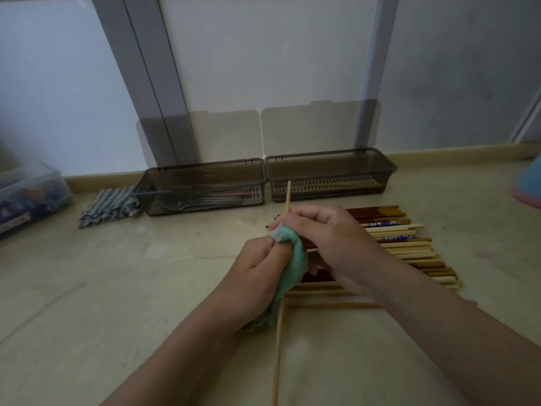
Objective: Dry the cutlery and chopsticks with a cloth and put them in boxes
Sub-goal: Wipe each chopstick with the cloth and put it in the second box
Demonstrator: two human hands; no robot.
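Note:
My left hand (pixel 257 271) grips a green cloth (pixel 289 271) wrapped round a long pale chopstick (pixel 279 332), which runs from below the frame up past both hands. My right hand (pixel 325 238) pinches the same chopstick just above the cloth. Behind and to the right of my hands lies a row of several chopsticks (pixel 409 247), pale and dark brown, on the floor. Two smoky open boxes stand at the wall: the left box (pixel 205 171) holds cutlery, and in the right box (pixel 330 162) I see only a slotted tray.
A folded checked cloth (pixel 109 206) lies left of the boxes. A clear plastic container (pixel 29 194) with coloured items sits at the far left. A blue and pink object (pixel 530 183) is at the right edge. The beige floor (pixel 117 288) spreads to the left.

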